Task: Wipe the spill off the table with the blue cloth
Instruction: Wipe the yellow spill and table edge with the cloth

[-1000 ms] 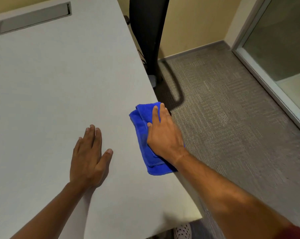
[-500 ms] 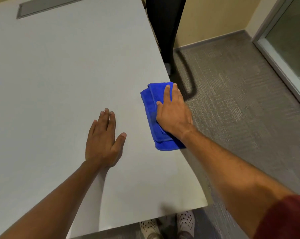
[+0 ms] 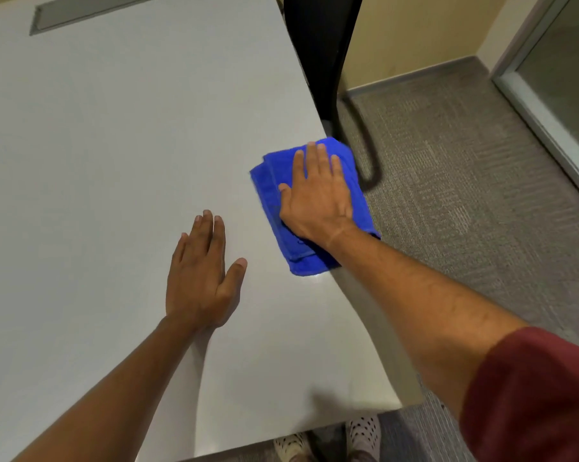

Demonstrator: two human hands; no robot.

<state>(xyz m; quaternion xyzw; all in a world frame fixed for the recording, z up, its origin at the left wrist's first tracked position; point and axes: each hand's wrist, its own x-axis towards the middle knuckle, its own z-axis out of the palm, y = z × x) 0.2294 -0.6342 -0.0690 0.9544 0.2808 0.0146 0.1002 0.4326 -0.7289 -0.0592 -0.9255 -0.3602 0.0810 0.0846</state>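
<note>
Right hand (image 3: 318, 198), grip released, flattens folded terry blue cloth (image 3: 270, 191) on smooth table (image 3: 114, 145).

The right hand (image 3: 316, 198) covers the middle of the blue cloth (image 3: 270, 191); no spill can be made out; the top edge cuts off the black chair (image 3: 318, 45).

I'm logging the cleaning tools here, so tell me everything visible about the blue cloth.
The blue cloth is bright blue terry-like fabric, folded into layers with stacked edges showing. It lies flat at the table's right edge, its right side slightly overhanging. The right hand presses flat on it, fingers spread, covering its middle. The left hand rests apart from it.
</note>
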